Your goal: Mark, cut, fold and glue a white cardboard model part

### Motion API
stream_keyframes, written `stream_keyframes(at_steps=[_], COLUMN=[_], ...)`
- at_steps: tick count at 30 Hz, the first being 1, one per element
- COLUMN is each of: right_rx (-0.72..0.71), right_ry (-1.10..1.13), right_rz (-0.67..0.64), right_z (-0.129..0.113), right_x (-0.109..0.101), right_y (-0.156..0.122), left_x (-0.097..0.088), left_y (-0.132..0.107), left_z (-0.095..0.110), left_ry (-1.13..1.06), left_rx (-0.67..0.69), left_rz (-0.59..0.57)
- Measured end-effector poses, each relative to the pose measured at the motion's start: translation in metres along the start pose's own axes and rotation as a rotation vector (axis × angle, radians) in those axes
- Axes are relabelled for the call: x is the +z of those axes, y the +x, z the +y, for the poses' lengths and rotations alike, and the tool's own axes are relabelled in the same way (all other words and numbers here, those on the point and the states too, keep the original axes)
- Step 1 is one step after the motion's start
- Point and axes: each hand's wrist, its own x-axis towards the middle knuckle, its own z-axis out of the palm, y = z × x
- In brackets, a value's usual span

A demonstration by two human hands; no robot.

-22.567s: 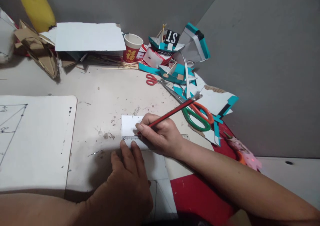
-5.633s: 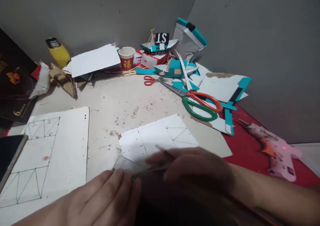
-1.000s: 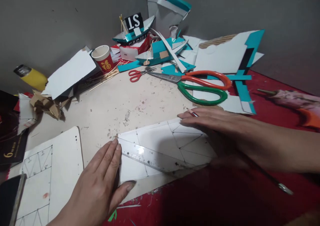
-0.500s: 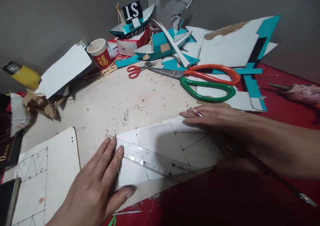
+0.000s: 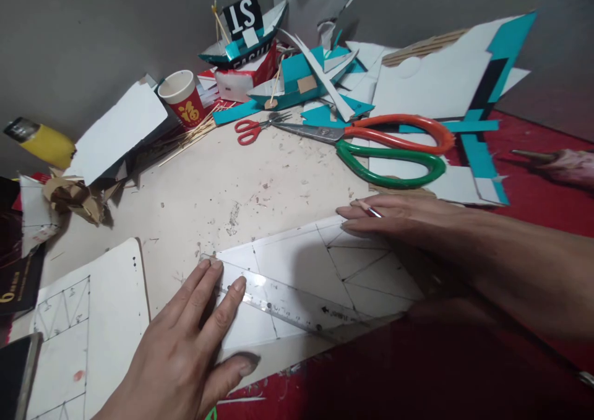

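A clear plastic ruler (image 5: 288, 299) lies slantwise across a strip of white card (image 5: 290, 253) marked with drawn straight and diagonal lines. My left hand (image 5: 183, 327) rests on the ruler's left end and the card, fingers stretched out and apart. At the card's right end lies my right hand (image 5: 431, 240), palm down, with a pencil (image 5: 371, 210) held between its fingers. The pencil's sharpened tip pokes out past the fingers, and its shaft runs back under the hand. Shadow darkens the underside of the right hand.
Large scissors (image 5: 390, 151) and small red scissors (image 5: 248, 130) lie beyond the card. Behind them stand two paper boats (image 5: 301, 77), (image 5: 241, 46) and a paper cup (image 5: 180, 101). A lined white sheet (image 5: 111, 308) and a dark phone-like object (image 5: 18, 377) are at left.
My left fingers have shifted slightly right along the ruler, the index finger most. My right hand keeps its place at the card's end with the pencil. The view has moved a little.
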Motion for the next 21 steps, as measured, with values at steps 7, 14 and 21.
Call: stream_keyframes(at_steps=[7,14,21], right_rx=[0.001,-0.006,0.015], right_ry=[-0.022,0.039,0.038], right_rz=[0.048,0.094,0.082], right_z=[0.003,0.006,0.005], right_x=[0.007,0.014,0.011], right_y=[-0.002,-0.004,-0.001], left_x=[-0.001,-0.004,-0.001], left_y=[0.001,0.0,0.003], left_z=[0.0,0.002,0.001], left_ry=[0.014,0.024,0.022], left_rx=[0.009,0.011,0.004], left_rz=[-0.019,-0.029,-0.023])
